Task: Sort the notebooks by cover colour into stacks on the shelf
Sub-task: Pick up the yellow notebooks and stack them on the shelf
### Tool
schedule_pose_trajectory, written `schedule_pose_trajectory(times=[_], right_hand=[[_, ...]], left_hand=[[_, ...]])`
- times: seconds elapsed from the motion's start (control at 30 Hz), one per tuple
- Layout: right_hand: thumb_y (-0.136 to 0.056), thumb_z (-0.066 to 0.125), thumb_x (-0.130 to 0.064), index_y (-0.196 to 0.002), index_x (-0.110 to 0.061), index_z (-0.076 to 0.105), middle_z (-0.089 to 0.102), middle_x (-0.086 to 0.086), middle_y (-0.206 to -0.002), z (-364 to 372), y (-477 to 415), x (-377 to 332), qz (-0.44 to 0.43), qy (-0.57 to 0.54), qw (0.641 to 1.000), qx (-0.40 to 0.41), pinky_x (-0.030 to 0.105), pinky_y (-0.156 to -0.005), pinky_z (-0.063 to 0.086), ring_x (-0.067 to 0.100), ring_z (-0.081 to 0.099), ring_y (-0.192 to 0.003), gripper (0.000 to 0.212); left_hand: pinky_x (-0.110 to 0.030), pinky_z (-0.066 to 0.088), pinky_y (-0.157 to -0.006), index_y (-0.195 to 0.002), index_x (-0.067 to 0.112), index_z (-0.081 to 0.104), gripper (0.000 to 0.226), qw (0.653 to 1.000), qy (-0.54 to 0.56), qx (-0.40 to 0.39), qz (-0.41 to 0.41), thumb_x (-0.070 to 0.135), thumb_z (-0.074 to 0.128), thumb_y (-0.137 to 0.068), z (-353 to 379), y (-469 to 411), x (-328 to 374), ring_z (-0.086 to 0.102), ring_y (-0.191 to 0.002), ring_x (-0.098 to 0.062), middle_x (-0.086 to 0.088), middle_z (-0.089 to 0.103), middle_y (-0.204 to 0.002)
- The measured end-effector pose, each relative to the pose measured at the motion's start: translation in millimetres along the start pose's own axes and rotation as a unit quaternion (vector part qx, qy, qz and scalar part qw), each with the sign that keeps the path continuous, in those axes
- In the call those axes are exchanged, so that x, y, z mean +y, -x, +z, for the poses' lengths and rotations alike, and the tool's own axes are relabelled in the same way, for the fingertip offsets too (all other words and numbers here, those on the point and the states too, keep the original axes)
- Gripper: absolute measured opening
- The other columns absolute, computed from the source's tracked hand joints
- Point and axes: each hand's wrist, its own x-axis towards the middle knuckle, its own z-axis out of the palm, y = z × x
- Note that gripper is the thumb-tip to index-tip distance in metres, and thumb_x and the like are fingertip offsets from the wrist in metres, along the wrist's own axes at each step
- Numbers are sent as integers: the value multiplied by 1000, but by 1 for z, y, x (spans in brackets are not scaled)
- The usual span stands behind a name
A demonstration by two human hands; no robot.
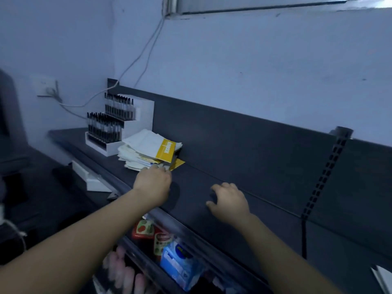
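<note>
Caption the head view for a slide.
Left hand at a pile of white and yellow notebooks on the dark shelf; right hand open nearby.

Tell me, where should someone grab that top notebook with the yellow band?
Take the top notebook by its yellow-banded end, coming from the right: that end seems to jut past the untidy pile above the shelf, leaving room underneath. The right hand lies nearest, holding nothing.

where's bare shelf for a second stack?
Free: the shelf from the notebook pile rightward to the slotted upright, in front of the back panel; only the right hand rests there. Crowded: the white tiered display stand sits close against the pile, with the left hand at its front edge.
</note>
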Motion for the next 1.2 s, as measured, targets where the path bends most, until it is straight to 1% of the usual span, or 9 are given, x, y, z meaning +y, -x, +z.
schedule_pose_trajectory(times=[0.17, 0.4, 0.5, 0.6, 0.73, 0.87, 0.97, 1.07, 1.2], right_hand=[[-92, 51, -44, -132, -19, 48, 52, 5, -128, 9, -45, -47, -7, -9, 1000, -3, 37, -100, 38, 24, 42, -123, 47], [-92, 52, -43, -129, -19, 50, 52, 5, -127, 24, -104, -88, -17, -23, 1000, -13, 37, -96, 42, 24, 43, -122, 44], [-94, 50, -36, -125, -17, 52, 50, 7, -127, 33, -134, -98, -16, -55, 998, -9, 37, -91, 45, 26, 47, -118, 37], [-95, 48, -27, -127, -16, 48, 45, 9, -125, 42, -167, -105, -15, -85, 996, -13, 38, -87, 48, 28, 50, -111, 34], [-88, 49, -10, -136, -18, 40, 44, 10, -124, 49, -208, -109, -28, -114, 993, -30, 40, -88, 48, 31, 51, -109, 49], [-89, 45, -6, -127, -16, 58, 57, 7, -128, 51, -239, -109, -77, -123, 989, -2, 36, -91, 46, 27, 51, -115, 41], [-92, 45, -9, -125, -16, 61, 59, 5, -129, 53, -256, -113, -103, -131, 986, 2, 30, -93, 44, 24, 51, -118, 37], [-92, 45, -8, -127, -21, 61, 56, 3, -135, 54, -271, -118, -94, -146, 985, -24, 31, -97, 44, 23, 50, -121, 39], [-91, 44, -3, -126, -25, 61, 54, 0, -137, 51, -285, -122, -76, -181, 979, -48, 30, -96, 45, 21, 50, -121, 44]], left_hand=[[-36, 43, -89, -125, 13, 51, 37, 1000, -6, -3, -17, 35, 49, -94, 18, -18, -55, 48, -119, -26, -6, 55, -124], [-35, 43, -88, -121, 14, 52, 32, 999, -8, -8, -32, 32, 48, -95, 40, -48, -103, 49, -116, -25, -6, 56, -121], [-35, 43, -87, -120, 13, 53, 31, 999, -4, -4, -41, 30, 49, -94, 49, -67, -120, 50, -115, -25, -7, 56, -121], [-35, 42, -88, -121, 13, 52, 32, 999, -3, -2, -45, 31, 48, -95, 59, -91, -135, 50, -115, -25, -7, 55, -121], [-34, 42, -88, -122, 12, 51, 31, 999, -1, 5, -46, 30, 43, -98, 68, -130, -151, 48, -115, -26, -8, 53, -122], [-38, 41, -91, -125, 12, 50, 40, 996, 31, -4, -79, 39, 32, -101, 81, -165, -161, 47, -117, -27, -9, 52, -124], [-38, 42, -92, -127, 8, 48, 53, 991, 76, -37, -102, 48, 26, -101, 92, -185, -166, 48, -118, -29, -13, 52, -124], [-36, 42, -93, -127, 5, 48, 56, 986, 110, -52, -116, 52, 34, -98, 97, -201, -171, 50, -117, -30, -15, 53, -124], [-35, 44, -86, -121, 6, 52, 52, 974, 171, -33, -143, 49, 51, -93, 100, -218, -177, 54, -109, -30, -14, 52, -120]])
